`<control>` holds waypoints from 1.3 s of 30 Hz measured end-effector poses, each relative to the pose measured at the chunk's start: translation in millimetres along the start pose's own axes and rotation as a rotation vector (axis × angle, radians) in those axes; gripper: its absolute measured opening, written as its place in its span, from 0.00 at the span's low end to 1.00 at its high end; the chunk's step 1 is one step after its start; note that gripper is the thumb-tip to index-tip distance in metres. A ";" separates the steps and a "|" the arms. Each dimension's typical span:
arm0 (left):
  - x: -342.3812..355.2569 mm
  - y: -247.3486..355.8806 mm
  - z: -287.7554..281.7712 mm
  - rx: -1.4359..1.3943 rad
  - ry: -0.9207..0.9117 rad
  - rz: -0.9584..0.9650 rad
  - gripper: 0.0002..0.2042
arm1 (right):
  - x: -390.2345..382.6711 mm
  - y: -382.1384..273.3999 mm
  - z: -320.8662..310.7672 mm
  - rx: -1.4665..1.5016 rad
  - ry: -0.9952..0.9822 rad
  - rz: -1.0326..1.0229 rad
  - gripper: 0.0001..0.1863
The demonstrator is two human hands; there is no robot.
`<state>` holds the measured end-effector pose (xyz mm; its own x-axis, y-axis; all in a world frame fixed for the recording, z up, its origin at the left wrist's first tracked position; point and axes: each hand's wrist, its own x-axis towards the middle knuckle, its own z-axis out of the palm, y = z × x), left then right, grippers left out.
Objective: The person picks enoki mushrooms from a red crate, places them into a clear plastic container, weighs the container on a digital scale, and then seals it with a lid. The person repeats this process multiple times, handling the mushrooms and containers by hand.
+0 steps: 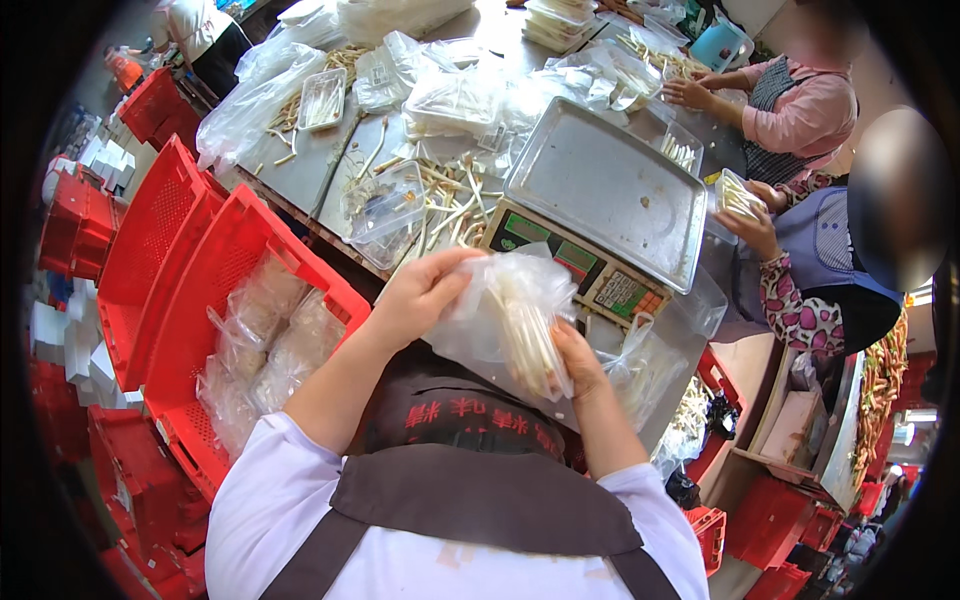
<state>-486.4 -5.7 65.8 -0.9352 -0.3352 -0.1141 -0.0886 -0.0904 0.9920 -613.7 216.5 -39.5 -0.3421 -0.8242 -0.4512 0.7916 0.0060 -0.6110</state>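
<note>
A clear plastic bag [465, 325] with a bundle of slim whitish stalks [530, 340] in it is held up between my two hands, in front of my apron. My left hand [425, 295] has its fingers closed on the bag's upper left side. Lower down on the right, my right hand [582, 362] grips the bag around the stalks, its thumb along their side. Just beyond the bag stands a weighing scale [520, 228] topped with a bare metal pan [610, 190]. Loose stalks [455, 205] and a clear plastic tub [385, 205] lie to its left.
Red crates [240, 215] stand at the left, the nearest holding filled clear bags [270, 340]. More bags and packed tubs [455, 100] cover the table's far side. At right, two people work across the table, one holding a tub of stalks [738, 195].
</note>
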 end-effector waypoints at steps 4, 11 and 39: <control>-20.3 -19.7 26.0 0.419 0.014 0.406 0.16 | -5.9 30.5 1.7 0.203 0.165 -0.141 0.25; -66.7 -52.7 60.8 0.671 -0.427 0.284 0.24 | 4.0 56.7 8.6 0.527 0.122 -0.205 0.24; -21.7 -135.6 18.0 -0.366 0.235 -0.295 0.16 | -1.9 74.0 -7.1 0.393 0.408 -0.030 0.18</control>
<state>-460.3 30.6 -65.2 -0.7829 -0.4430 -0.4369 -0.1720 -0.5208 0.8362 -558.0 222.6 -88.5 -0.4733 -0.5346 -0.7001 0.8809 -0.2898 -0.3742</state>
